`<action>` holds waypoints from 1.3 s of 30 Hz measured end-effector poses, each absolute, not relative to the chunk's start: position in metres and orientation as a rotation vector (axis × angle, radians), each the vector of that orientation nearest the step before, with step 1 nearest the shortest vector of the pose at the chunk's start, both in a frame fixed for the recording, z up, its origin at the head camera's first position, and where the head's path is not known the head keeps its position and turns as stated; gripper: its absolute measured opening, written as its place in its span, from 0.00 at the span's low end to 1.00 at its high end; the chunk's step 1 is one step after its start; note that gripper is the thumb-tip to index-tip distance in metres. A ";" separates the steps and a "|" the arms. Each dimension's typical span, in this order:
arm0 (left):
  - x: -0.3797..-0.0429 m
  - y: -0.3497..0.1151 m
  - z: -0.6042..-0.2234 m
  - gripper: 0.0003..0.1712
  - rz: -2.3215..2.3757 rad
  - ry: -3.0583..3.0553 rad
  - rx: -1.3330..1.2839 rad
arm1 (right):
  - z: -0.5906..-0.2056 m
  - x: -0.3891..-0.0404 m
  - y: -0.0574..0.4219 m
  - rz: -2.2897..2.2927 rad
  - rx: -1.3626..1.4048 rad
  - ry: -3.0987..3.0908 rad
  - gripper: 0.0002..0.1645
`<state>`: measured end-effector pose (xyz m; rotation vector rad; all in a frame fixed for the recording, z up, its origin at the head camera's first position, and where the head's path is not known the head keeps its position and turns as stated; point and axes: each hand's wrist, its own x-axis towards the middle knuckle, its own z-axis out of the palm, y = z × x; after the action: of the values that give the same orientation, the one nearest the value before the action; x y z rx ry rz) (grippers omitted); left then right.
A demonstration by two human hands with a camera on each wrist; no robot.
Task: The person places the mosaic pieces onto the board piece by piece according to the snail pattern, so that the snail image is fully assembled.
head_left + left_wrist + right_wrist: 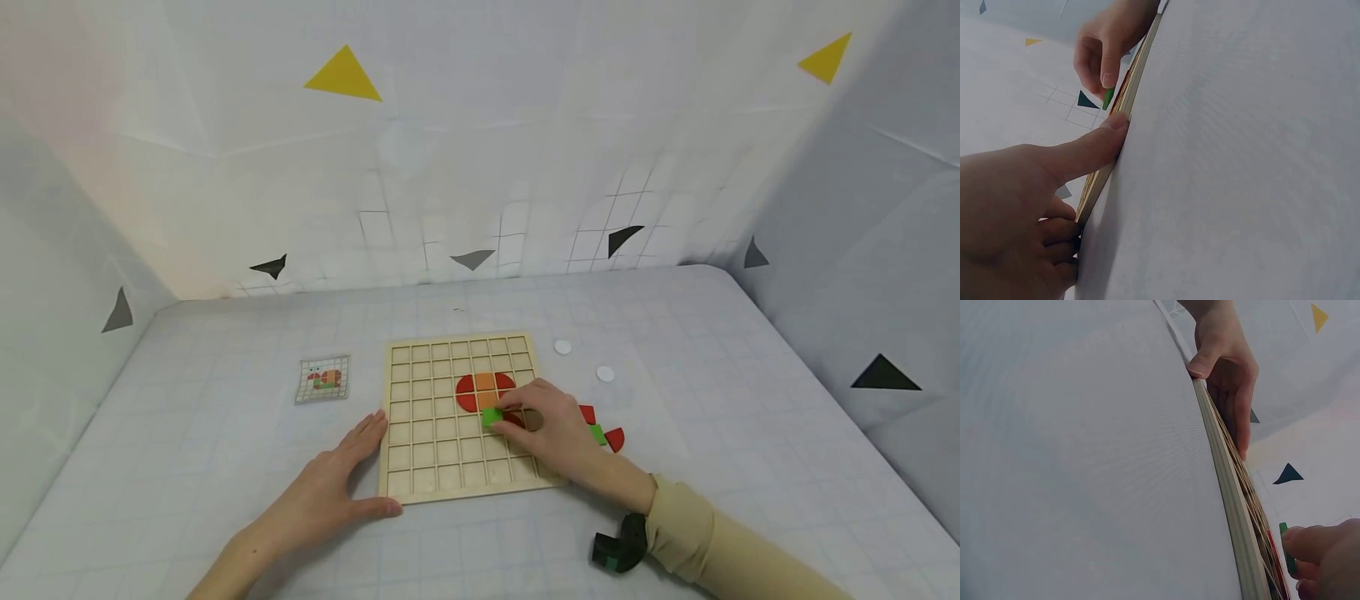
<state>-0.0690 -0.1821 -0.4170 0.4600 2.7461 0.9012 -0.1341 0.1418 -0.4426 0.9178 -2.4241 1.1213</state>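
Note:
A square wooden grid board point(423, 456) lies on the table. My left hand point(326, 483) rests against it, fingers along the left edge and thumb at the front left corner. Over the board, my right hand point(558, 429) pinches a green square tile point(491, 417) between thumb and fingers; in the right wrist view the green tile point(1287, 547) is tilted on edge, close over the grid. Just behind it, orange square tiles point(486, 382) sit in the grid between red rounded tiles point(466, 393). Another red piece partly shows beneath the right hand.
Right of the board lie a green tile point(597, 434), a red quarter-round tile point(615, 438) and another red tile point(587, 414). Two white discs point(563, 347) are farther back. A small pattern card point(323, 380) lies left of the board. A black strapped device point(621, 546) is by the right sleeve.

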 end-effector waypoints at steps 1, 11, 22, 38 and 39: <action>-0.069 -0.182 -0.417 0.64 0.903 2.745 0.461 | -0.444 -0.134 0.142 1.117 0.923 -2.415 0.16; -0.070 -0.182 -0.418 0.65 0.893 2.744 0.455 | -0.448 -0.135 0.142 1.082 0.979 -2.384 0.16; -0.069 -0.182 -0.418 0.64 0.894 2.751 0.474 | -0.450 -0.137 0.142 1.051 1.080 -2.308 0.15; -0.069 -0.182 -0.417 0.64 0.905 2.747 0.476 | -0.450 -0.136 0.143 0.985 1.098 -2.287 0.16; -0.069 -0.182 -0.416 0.64 0.904 2.746 0.474 | -0.450 -0.135 0.143 0.984 1.094 -2.292 0.16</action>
<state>-0.0688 -0.1824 -0.4163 0.4739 2.7458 0.9039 -0.1354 0.1427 -0.4500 1.0940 -2.2922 0.9840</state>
